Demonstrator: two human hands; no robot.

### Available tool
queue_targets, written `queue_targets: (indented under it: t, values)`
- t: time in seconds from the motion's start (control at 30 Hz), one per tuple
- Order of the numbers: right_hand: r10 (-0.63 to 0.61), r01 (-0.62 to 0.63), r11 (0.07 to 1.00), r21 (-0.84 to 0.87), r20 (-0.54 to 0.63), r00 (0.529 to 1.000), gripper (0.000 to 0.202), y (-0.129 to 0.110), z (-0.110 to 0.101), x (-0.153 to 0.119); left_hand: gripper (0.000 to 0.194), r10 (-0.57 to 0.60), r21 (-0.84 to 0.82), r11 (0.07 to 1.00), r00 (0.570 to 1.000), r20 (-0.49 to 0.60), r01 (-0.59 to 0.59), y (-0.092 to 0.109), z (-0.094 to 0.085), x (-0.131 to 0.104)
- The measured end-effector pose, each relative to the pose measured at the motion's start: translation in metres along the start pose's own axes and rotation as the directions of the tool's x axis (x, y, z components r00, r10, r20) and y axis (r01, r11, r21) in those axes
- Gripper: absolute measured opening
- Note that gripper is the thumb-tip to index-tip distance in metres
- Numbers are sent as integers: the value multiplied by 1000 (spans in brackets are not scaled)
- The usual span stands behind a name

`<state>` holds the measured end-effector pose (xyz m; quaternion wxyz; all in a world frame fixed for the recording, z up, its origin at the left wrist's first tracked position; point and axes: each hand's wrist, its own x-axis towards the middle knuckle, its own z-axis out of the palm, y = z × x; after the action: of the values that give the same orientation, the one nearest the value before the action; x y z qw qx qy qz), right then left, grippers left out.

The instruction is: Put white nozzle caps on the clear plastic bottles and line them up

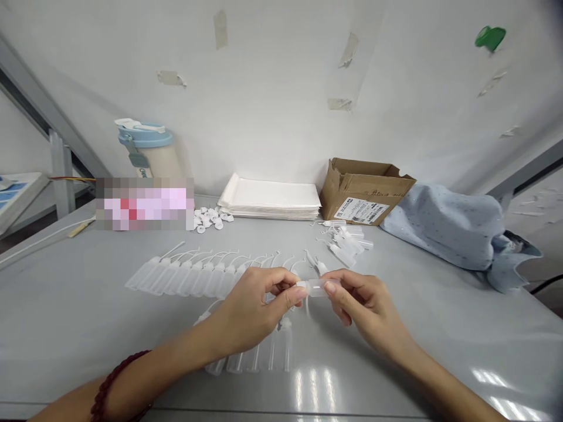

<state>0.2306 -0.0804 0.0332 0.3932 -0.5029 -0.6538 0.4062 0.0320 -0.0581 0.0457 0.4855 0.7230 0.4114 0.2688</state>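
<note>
Between my two hands, a small translucent plastic squeeze bottle [315,287] lies on its side in the air above the table. My left hand [259,302] pinches its white cap end with thumb and fingers. Around the bottle's body, my right hand [367,302] closes its thumb and fingertips. Behind my left hand runs a slanted row of similar bottles [189,278] with thin curved spouts. A second group of bottles [259,354] lies under my left forearm, partly hidden by it. One more white-capped bottle [322,268] shows just behind my right fingers.
Loose bottles [349,243] lie in a pile before an open cardboard box [365,187]. Near the wall are a stack of white envelopes [270,199], small white round parts [211,218] and a blue-lidded tumbler [152,146]. Light blue cloth [444,228] lies at the right.
</note>
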Motion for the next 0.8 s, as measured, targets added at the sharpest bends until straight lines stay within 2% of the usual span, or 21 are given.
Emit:
queue_targets:
  t: [0.1,0.27,0.4,0.5,0.6,0.63,0.7,0.8]
  values:
    - [141,-148,981,128,60,988,37,0,-1,1,27,23,64,998,1000,-8,-23,-1,2,-1]
    - [203,-240,927,289,151,967,45,4,-3,6,29,71,150,986,997,-10,-69,-1,1,-2]
    - [209,-248,916,316,152,966,44,5,0,7,16,200,214,958,979,-28,-190,-4,2,-2]
    - [200,-236,928,287,151,968,42,3,2,5,15,323,295,911,943,-80,-287,-8,5,-1]
    - [187,-218,945,244,144,972,38,0,2,4,13,410,290,888,900,-145,-358,-11,7,-1]
    - [184,-212,950,230,138,973,38,0,2,4,13,410,269,893,898,-161,-360,-10,7,-1]
    - [176,-201,956,214,131,976,37,-1,1,4,24,349,212,926,921,-172,-311,-8,5,-1]
    - [160,-182,960,212,117,980,36,0,0,4,28,163,98,984,972,-167,-148,-2,2,0]
